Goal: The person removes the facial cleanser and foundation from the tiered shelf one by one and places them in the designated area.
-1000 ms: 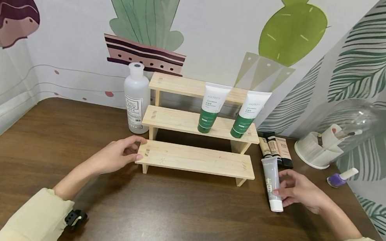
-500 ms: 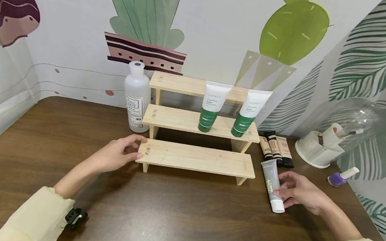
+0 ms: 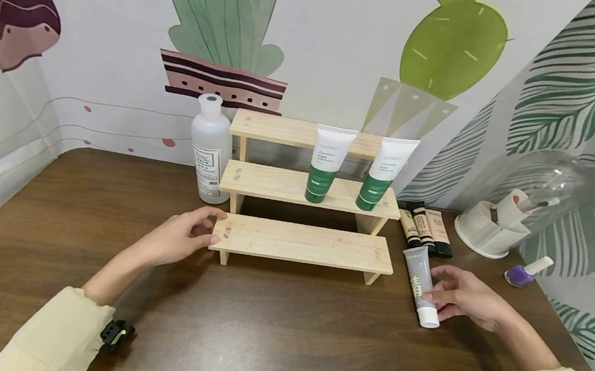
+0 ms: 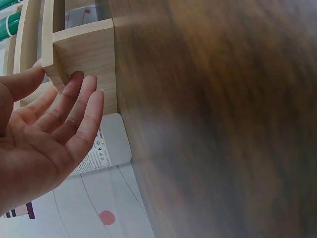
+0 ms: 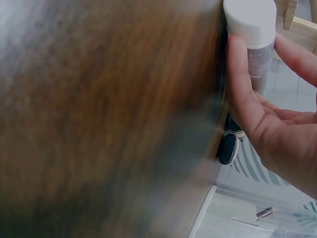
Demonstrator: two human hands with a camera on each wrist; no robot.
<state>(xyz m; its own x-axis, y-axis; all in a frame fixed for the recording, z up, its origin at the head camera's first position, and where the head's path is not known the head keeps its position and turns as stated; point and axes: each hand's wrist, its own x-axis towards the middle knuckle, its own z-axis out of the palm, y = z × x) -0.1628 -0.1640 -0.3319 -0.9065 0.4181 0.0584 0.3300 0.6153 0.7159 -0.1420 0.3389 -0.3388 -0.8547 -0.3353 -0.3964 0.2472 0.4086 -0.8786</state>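
A three-step wooden shelf stands on the brown table. My left hand rests at the left end of its lowest step, thumb on top and fingers relaxed beside the end panel; the left wrist view shows that hand against the shelf. A grey tube with a white cap lies on the table right of the shelf. My right hand holds it near the cap, thumb on one side and a finger on the other. In the right wrist view the tube's cap sits between these fingers.
A white bottle stands left of the shelf. Two green-and-white tubes stand on the middle step. Three small tubes lie behind the grey one. At the far right are a white holder and a purple nail-polish bottle.
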